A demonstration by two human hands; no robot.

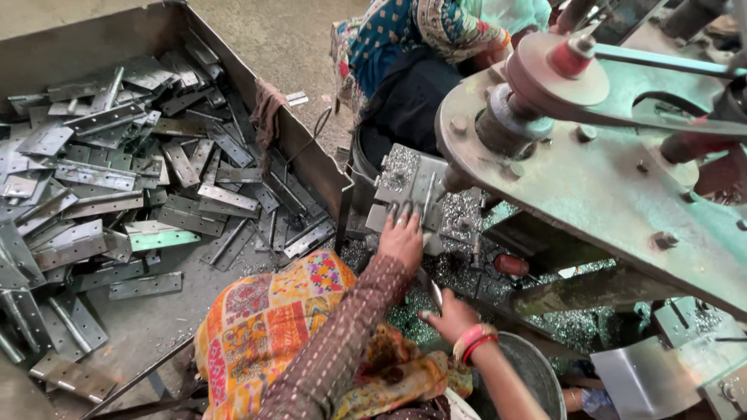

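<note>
Left hand [401, 237] lay flat, fingers spread, pinning a hinge plate [411, 189] on the drill [591, 148] bed. Right hand [449, 315] pinched 1 thin metal piece [436, 293] nearby, above a pan [537, 373]. Bin [307, 159] held hinges.

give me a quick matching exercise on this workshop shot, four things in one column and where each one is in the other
Things:
1. left hand
2. right hand
3. metal hinge plates
4. brown rag

Places:
a. draped over the bin's edge
b. piled in the big metal bin
c. flat on the drill's work plate
d. lower, by the round metal tub, gripping a small metal piece

Pairs: 1-c, 2-d, 3-b, 4-a
</note>
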